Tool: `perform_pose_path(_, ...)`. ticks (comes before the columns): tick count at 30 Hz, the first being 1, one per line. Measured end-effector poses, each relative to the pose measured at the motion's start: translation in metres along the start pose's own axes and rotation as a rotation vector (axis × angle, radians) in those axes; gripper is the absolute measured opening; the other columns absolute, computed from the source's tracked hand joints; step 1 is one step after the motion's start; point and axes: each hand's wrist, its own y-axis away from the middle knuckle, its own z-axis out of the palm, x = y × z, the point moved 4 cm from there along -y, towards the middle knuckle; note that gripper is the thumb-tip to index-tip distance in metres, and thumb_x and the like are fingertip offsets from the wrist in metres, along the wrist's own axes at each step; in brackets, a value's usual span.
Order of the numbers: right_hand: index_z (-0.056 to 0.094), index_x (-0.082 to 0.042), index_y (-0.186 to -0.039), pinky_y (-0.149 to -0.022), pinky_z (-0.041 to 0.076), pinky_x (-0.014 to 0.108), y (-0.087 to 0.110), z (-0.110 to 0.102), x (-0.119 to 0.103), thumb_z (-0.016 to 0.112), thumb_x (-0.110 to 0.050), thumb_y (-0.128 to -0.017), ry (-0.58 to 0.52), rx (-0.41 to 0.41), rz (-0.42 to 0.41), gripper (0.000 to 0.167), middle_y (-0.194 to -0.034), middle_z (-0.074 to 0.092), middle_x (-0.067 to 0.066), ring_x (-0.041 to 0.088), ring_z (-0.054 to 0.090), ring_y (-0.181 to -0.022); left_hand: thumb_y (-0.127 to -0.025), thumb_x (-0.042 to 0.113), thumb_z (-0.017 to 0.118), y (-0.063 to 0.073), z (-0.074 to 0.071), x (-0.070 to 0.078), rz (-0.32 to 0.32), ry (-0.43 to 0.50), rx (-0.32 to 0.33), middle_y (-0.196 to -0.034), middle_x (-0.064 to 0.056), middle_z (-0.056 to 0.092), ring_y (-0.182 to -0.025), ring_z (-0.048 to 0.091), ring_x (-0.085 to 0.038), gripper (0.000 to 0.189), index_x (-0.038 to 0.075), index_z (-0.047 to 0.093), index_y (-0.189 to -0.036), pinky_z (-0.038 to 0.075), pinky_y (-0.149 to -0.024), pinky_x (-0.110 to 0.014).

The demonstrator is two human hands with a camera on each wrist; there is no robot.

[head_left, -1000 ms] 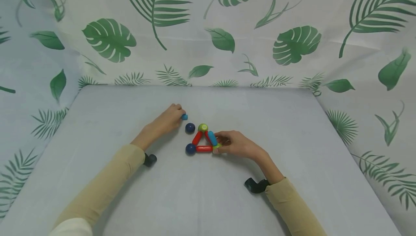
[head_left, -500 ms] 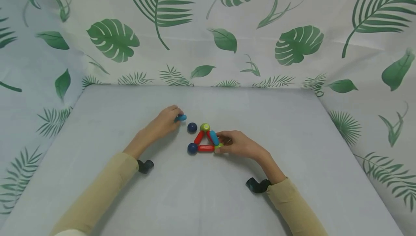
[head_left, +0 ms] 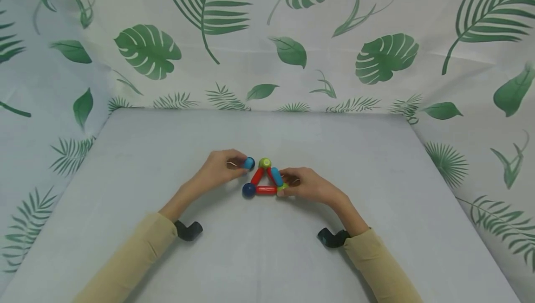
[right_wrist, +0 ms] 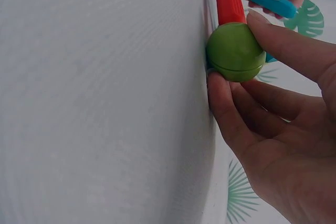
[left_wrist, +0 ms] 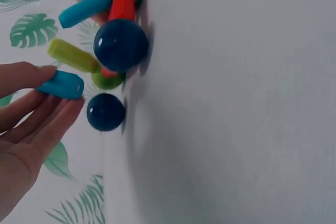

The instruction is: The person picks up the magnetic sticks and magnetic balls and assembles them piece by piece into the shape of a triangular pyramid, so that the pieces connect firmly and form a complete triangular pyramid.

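Observation:
My left hand [head_left: 223, 168] pinches a light-blue rod [left_wrist: 63, 84] between thumb and fingers, close above a loose dark blue ball [left_wrist: 106, 112]. Right of it lies a triangle of red rods [head_left: 266, 190] joined by balls: dark blue [head_left: 249, 190] at near left, green [head_left: 265, 163] at the back, green [right_wrist: 236, 52] at near right. My right hand [head_left: 311, 185] grips that near-right green ball. Another light-blue rod [left_wrist: 84, 10] sticks up at a slant from it, and a yellow-green rod [left_wrist: 72, 55] rises from the back ball. Whether the held rod touches the loose ball I cannot tell.
All of it rests on a white-covered table [head_left: 259, 247]. A leaf-printed cloth [head_left: 234, 71] stands behind and along the sides. Dark wrist-worn pieces [head_left: 189, 231] jut inward beneath both forearms.
My left hand has turned and come nearer and to the right, bringing the light-blue rod from behind the loose blue ball to just over it. The right hand keeps its grip in place.

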Motion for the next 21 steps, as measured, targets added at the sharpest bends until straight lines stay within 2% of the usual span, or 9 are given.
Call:
perform_pose_path(2, 0.059, -0.002, -0.142, -0.098, 0.056, 0.041, 0.000, 0.000, 0.001, 0.079, -0.027, -0.091, 0.001, 0.003, 0.003, 0.061, -0.123, 0.070, 0.007, 0.022, 0.063, -0.111, -0.090, 0.005, 0.078, 0.001, 0.004, 0.001, -0.023, 0.047, -0.013, -0.113, -0.013, 0.074, -0.104, 0.071, -0.025, 0.031, -0.002, 0.071, -0.119, 0.061, -0.091, -0.033)
perform_pose_path(5, 0.058, -0.002, -0.142, -0.098, 0.056, 0.041, 0.000, 0.000, 0.001, 0.079, -0.028, -0.091, -0.001, 0.003, 0.000, 0.061, -0.123, 0.070, 0.007, 0.022, 0.064, -0.111, -0.089, 0.008, 0.079, 0.002, 0.008, 0.003, -0.037, 0.057, -0.029, -0.113, -0.012, 0.075, -0.105, 0.071, -0.024, 0.031, -0.001, 0.071, -0.119, 0.061, -0.093, -0.033)
perform_pose_path(10, 0.058, -0.001, -0.142, -0.097, 0.056, 0.040, -0.001, -0.001, 0.002, 0.079, -0.029, -0.091, -0.002, -0.002, -0.014, 0.061, -0.122, 0.070, 0.007, 0.021, 0.064, -0.111, -0.089, 0.008, 0.079, 0.004, 0.015, 0.007, -0.035, 0.048, -0.041, -0.111, -0.012, 0.075, -0.102, 0.071, -0.023, 0.031, -0.002, 0.072, -0.118, 0.061, -0.091, -0.034)
perform_pose_path(16, 0.058, -0.001, -0.142, -0.097, 0.056, 0.041, -0.002, 0.000, 0.002, 0.079, -0.029, -0.091, 0.003, -0.001, -0.024, 0.061, -0.124, 0.070, 0.008, 0.022, 0.065, -0.111, -0.089, 0.005, 0.079, 0.006, 0.024, 0.009, -0.041, 0.090, -0.053, -0.102, -0.012, 0.075, -0.098, 0.071, -0.023, 0.029, -0.004, 0.073, -0.116, 0.062, -0.086, -0.029)
perform_pose_path(21, 0.058, 0.000, -0.141, -0.096, 0.056, 0.041, -0.002, 0.000, 0.002, 0.079, -0.029, -0.091, 0.006, -0.001, -0.033, 0.061, -0.123, 0.070, 0.008, 0.022, 0.065, -0.111, -0.089, 0.005, 0.079, 0.007, 0.027, 0.009, -0.017, 0.074, -0.044, -0.103, -0.012, 0.074, -0.099, 0.070, -0.022, 0.029, -0.003, 0.073, -0.116, 0.062, -0.084, -0.028)
